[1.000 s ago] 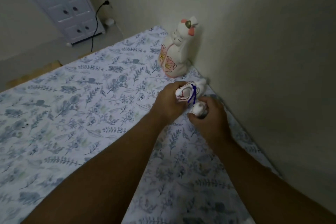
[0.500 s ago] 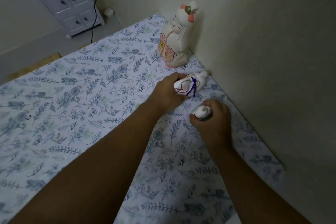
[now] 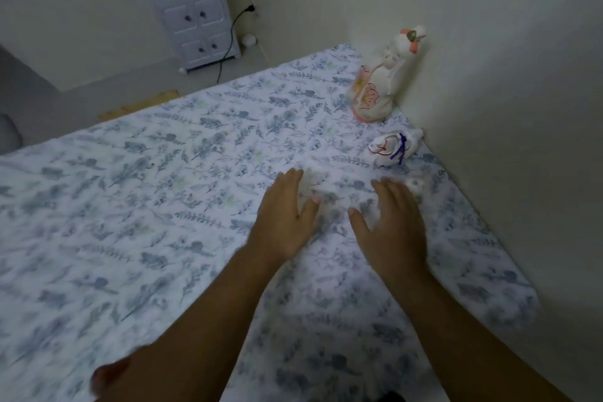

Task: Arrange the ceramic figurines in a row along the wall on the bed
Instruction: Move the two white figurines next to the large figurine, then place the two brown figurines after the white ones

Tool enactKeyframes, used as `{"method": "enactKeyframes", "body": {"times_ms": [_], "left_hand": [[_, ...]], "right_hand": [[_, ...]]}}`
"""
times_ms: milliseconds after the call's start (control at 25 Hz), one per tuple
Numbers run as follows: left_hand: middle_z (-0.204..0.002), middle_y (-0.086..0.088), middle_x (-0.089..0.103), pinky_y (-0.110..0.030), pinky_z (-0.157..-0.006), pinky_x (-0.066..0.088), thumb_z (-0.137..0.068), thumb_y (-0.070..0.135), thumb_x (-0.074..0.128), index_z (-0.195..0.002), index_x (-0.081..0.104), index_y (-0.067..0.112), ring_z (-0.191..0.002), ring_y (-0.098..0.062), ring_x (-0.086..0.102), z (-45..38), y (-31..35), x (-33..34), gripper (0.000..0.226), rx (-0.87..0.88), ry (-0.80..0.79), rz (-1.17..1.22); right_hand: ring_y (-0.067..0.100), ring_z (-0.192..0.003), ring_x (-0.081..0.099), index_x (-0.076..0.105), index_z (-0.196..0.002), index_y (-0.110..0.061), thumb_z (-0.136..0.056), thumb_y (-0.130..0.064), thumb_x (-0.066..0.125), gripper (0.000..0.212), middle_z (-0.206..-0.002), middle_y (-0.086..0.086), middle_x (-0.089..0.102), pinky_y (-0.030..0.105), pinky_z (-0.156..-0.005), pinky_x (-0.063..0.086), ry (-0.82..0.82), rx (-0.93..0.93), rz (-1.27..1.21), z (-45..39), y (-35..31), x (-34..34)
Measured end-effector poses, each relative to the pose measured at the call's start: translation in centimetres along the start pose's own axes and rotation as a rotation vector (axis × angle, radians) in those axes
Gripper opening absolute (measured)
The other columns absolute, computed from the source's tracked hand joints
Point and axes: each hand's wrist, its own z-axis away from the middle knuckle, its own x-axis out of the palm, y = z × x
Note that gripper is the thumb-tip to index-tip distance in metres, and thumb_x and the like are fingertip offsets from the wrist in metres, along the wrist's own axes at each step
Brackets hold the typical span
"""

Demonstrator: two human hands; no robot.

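Note:
A tall white figurine (image 3: pixel 381 81) with pink flowers stands against the wall at the far end of the bed. A smaller white figurine (image 3: pixel 393 148) with a blue cord and red lines sits next to it along the wall. A tiny white figurine (image 3: pixel 415 185) lies just beyond the fingers of my right hand (image 3: pixel 393 225), mostly hidden and blurred. My right hand is open, palm down, holding nothing. My left hand (image 3: pixel 285 219) hovers open over the sheet, apart from all figurines.
The bed (image 3: pixel 156 206) has a white sheet with a blue leaf print. The wall (image 3: pixel 505 108) runs along its right side. A white drawer cabinet (image 3: pixel 192 6) and a black cable (image 3: pixel 228 46) stand on the floor beyond the bed.
Both hands have let go of the two small figurines and pulled back toward me with fingers spread. The figurines stay by the wall.

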Motion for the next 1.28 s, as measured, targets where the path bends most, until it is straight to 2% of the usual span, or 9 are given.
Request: {"method": "enactKeyframes", "body": {"times_ms": [160,360,480,600,680,760,840,1000,1280], "left_hand": [[-0.169,-0.002,0.017,-0.039,-0.127,0.001,-0.103,0.055,0.031,-0.161,0.021,0.017,-0.157,-0.018,0.004,11.6,-7.2,-5.4,0.070,-0.120,0.097,-0.084],[-0.167,0.000,0.024,-0.033,-0.126,-0.003,-0.102,0.044,0.033,-0.159,0.025,0.020,-0.157,-0.016,0.006,23.9,-14.4,-10.1,0.063,-0.248,0.226,-0.005],[-0.158,-0.003,0.040,-0.043,-0.125,0.018,-0.084,0.056,0.042,-0.155,0.034,0.021,-0.151,-0.025,0.026,27.5,-18.7,-10.9,0.079,-0.301,0.237,0.042],[-0.149,-0.001,0.048,-0.028,-0.112,0.033,-0.083,0.039,0.068,-0.148,0.042,0.019,-0.139,-0.020,0.042,28.2,-21.9,-10.5,0.073,-0.336,0.251,0.099],[-0.134,0.000,0.059,-0.022,-0.095,0.041,-0.084,0.033,0.071,-0.137,0.053,0.020,-0.124,-0.017,0.054,27.6,-22.9,-10.3,0.058,-0.332,0.291,0.145],[-0.112,0.004,0.068,-0.021,-0.077,0.046,-0.082,0.024,0.073,-0.114,0.063,0.024,-0.104,-0.014,0.062,26.8,-23.2,-10.3,0.033,-0.308,0.314,0.202],[-0.096,0.008,0.069,-0.027,-0.073,0.052,-0.080,0.015,0.073,-0.095,0.065,0.027,-0.091,-0.011,0.065,26.2,-23.1,-10.2,0.020,-0.288,0.308,0.257],[-0.092,0.008,0.069,-0.036,-0.085,0.057,-0.082,0.011,0.067,-0.082,0.062,0.025,-0.093,-0.010,0.066,23.6,-20.5,-8.8,0.015,-0.172,0.263,0.282],[-0.097,0.006,0.070,-0.033,-0.090,0.058,-0.086,0.002,0.068,-0.092,0.065,0.016,-0.095,-0.010,0.067,12.8,-8.2,-0.9,0.016,0.139,0.091,0.223]], "right_hand": [[0.020,-0.153,0.015,0.036,-0.152,-0.022,-0.094,-0.048,0.057,0.067,-0.163,-0.002,0.030,0.043,-0.124,0.018,-0.257,-0.164,0.014,7.7,-7.5,3.6],[0.017,-0.154,0.009,0.027,-0.155,-0.023,-0.088,-0.041,0.055,0.075,-0.164,-0.005,0.022,0.047,-0.123,0.017,-0.557,-0.457,0.074,17.4,-15.7,8.1],[0.018,-0.153,0.015,0.027,-0.155,-0.023,-0.082,-0.042,0.058,0.081,-0.163,-0.004,0.026,0.045,-0.123,0.019,-0.647,-0.556,0.097,21.0,-18.4,10.5],[0.018,-0.139,0.041,0.040,-0.149,-0.024,-0.085,-0.026,0.071,0.071,-0.150,-0.003,0.047,0.039,-0.113,0.037,-0.678,-0.360,-0.116,22.4,-20.3,12.6],[0.021,-0.116,0.058,0.059,-0.127,-0.023,-0.086,-0.015,0.071,0.043,-0.126,0.001,0.063,0.040,-0.098,0.051,-0.627,-0.270,-0.234,22.4,-21.5,13.7],[0.026,-0.093,0.064,0.064,-0.094,-0.016,-0.086,-0.007,0.068,0.012,-0.097,0.005,0.067,0.044,-0.080,0.055,-0.552,-0.284,-0.275,22.3,-22.1,14.2],[0.021,-0.085,0.063,0.061,-0.081,-0.017,-0.084,-0.006,0.068,0.013,-0.087,0.001,0.066,0.042,-0.075,0.054,-0.549,-0.258,-0.317,22.2,-22.2,13.8],[0.010,-0.086,0.065,0.061,-0.078,-0.023,-0.079,-0.005,0.074,0.022,-0.086,-0.006,0.067,0.037,-0.078,0.058,-0.450,-0.075,-0.476,20.6,-19.4,11.7],[0.009,-0.081,0.065,0.060,-0.082,-0.021,-0.078,-0.008,0.080,0.024,-0.083,-0.002,0.068,0.023,-0.072,0.057,-0.128,0.160,-0.506,13.2,-6.4,2.6]]}}
